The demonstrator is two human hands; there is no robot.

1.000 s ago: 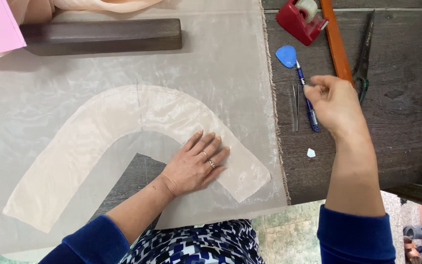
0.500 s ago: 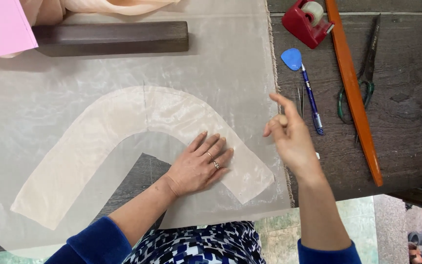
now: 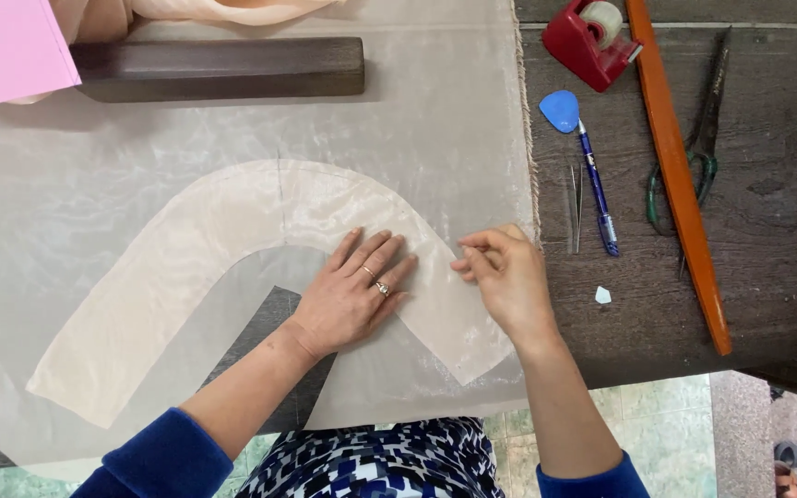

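Pink sheet (image 3: 6, 46): cut off at top-left edge. Right hand (image 3: 505, 277): pinched item too small to identify.

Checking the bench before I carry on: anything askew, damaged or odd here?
Nothing stands out. The left hand lies flat on the curved cream fabric piece, the right hand pinches at its edge, and it lies smooth. The only stray bit is a small white chip on the wooden table near the blue pen.

Sewing workshop; wooden worktable (image 3: 767, 277), cut fabric (image 3: 232, 231), scissors (image 3: 703, 138) (dark), tailor's chalk (image 3: 560, 109)
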